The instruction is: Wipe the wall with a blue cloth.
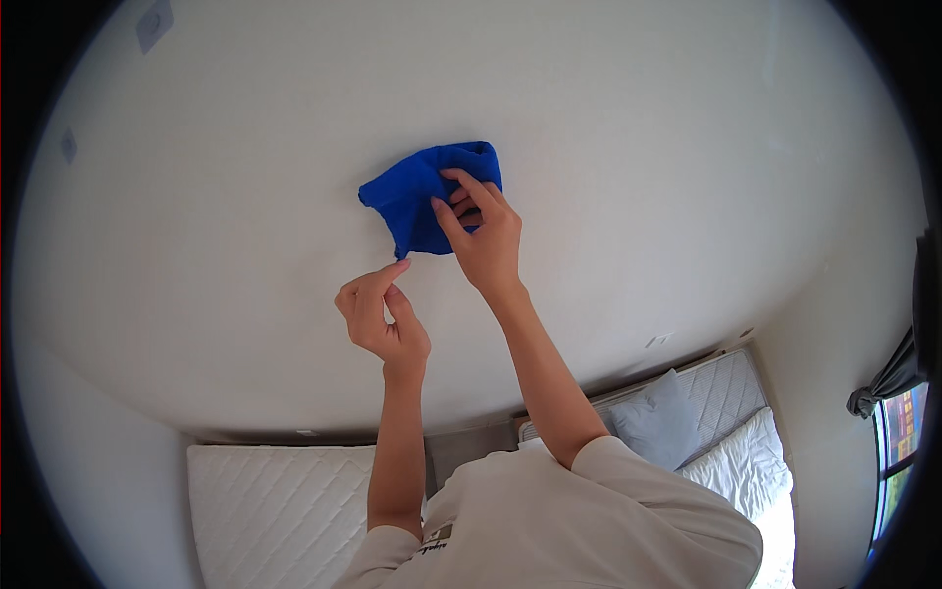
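Observation:
A blue cloth [419,195], partly folded, lies against the pale wall [625,162] in front of me. My right hand [486,228] rests on the cloth's right half, with thumb and forefinger apart on its surface and the other fingers curled. Whether those fingers grip a fold, I cannot tell. Below the cloth's lower left corner is my left hand [383,313]. Its forefinger tip meets that drawn-down corner, while the thumb stands a little apart beneath. It is unclear whether the left fingers pinch the corner.
At the lower left is a white quilted mattress [280,508]. Another mattress [725,383] at the lower right bears a grey pillow [659,423] and rumpled white bedding [743,456]. A tied dark curtain [887,379] hangs by a window [901,434]. Wall plates [154,26] are at the upper left.

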`<state>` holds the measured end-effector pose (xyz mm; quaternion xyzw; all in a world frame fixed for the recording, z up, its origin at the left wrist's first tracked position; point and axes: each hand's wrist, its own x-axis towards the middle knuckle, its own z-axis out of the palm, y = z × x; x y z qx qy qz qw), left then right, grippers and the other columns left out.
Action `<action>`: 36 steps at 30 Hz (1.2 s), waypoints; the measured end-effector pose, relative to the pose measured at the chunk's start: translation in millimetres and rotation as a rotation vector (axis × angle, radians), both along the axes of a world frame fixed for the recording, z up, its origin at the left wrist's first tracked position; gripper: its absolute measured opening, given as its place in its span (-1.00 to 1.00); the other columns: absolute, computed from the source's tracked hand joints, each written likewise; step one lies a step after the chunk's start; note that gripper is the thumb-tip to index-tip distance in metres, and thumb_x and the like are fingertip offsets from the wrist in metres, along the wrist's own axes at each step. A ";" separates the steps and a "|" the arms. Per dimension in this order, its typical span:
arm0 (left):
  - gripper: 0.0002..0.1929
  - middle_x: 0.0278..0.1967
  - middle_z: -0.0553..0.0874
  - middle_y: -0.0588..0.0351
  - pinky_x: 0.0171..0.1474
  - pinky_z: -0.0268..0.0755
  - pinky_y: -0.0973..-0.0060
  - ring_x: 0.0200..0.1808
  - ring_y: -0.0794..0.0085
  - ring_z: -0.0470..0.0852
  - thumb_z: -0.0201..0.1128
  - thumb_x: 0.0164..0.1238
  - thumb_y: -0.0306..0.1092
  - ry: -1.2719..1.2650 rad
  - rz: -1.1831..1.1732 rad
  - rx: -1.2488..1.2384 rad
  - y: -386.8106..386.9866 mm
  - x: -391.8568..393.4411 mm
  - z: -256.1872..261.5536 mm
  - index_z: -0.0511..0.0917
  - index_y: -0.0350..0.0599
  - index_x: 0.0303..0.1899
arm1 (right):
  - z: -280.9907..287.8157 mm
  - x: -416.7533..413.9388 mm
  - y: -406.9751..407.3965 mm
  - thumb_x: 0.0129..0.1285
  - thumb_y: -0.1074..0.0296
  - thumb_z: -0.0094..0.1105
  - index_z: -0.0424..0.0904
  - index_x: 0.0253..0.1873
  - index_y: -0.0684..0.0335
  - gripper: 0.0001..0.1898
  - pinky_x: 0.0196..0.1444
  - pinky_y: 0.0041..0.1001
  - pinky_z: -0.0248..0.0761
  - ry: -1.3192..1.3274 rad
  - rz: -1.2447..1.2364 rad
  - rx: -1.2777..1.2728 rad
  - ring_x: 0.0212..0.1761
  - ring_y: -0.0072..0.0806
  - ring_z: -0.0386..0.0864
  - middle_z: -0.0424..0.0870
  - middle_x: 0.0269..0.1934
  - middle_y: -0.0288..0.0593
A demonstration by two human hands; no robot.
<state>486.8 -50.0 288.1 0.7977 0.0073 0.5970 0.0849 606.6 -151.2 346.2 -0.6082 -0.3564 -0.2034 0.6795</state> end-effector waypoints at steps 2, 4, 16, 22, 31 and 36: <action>-0.59 0.15 0.62 0.00 0.08 0.42 0.32 0.00 0.26 0.54 0.24 0.30 -0.53 -0.049 -0.146 -0.203 -26.9 1.4 10.8 0.55 -0.16 0.19 | 2.5 2.8 -8.5 0.30 0.48 0.29 0.63 0.19 0.24 -0.65 -0.15 -0.51 0.60 0.040 0.113 -0.041 -0.21 -0.53 0.66 0.66 -0.18 -0.19; -0.58 0.11 0.59 0.01 0.10 0.41 0.30 0.03 0.22 0.51 0.27 0.28 -0.54 -0.068 -0.104 -0.221 -43.4 18.6 35.6 0.54 -0.12 0.19 | 5.6 12.2 -19.3 0.40 0.49 0.08 0.56 0.27 0.29 -0.63 0.02 -0.42 0.60 0.228 0.612 0.106 -0.07 -0.38 0.69 0.69 -0.03 -0.05; -0.48 0.10 0.38 -0.01 0.12 0.37 0.17 0.07 0.12 0.37 0.44 0.17 -0.38 -0.067 0.207 -0.368 -54.8 76.8 58.5 0.52 0.17 0.19 | 1.5 85.6 -145.4 0.44 0.46 0.03 0.58 0.05 0.31 -0.81 0.04 -0.41 0.48 0.096 0.154 0.001 0.03 -0.44 0.62 0.66 0.04 -0.17; -0.54 0.05 0.41 0.09 0.06 0.41 0.32 -0.05 0.30 0.45 0.43 0.26 -0.29 -0.078 0.193 -0.361 -82.3 98.8 63.8 0.52 0.15 0.18 | -11.5 134.0 -207.1 0.45 0.34 0.08 0.65 -0.04 0.19 -0.83 0.05 -0.40 0.42 0.080 -0.282 -0.030 -0.03 -0.47 0.54 0.57 -0.02 -0.27; -0.56 -0.05 0.43 0.05 0.00 0.30 0.25 -0.10 0.21 0.38 0.50 0.17 -0.18 -0.080 0.105 -0.095 -205.3 187.6 77.0 0.59 0.19 0.10 | -43.8 158.4 -254.2 0.47 0.33 0.06 0.65 -0.06 0.25 -0.81 0.05 -0.41 0.43 0.155 -0.096 0.040 -0.01 -0.46 0.53 0.56 0.00 -0.23; -0.60 -0.14 0.43 0.16 -0.11 0.15 0.30 -0.17 0.30 0.36 0.51 0.13 -0.22 -0.052 0.049 -0.049 -255.6 232.6 40.0 0.62 0.23 0.03 | -52.0 168.7 -277.5 0.48 0.41 0.02 0.62 -0.01 0.30 -0.82 0.05 -0.43 0.45 0.167 -0.084 -0.047 0.07 -0.44 0.54 0.57 0.02 -0.18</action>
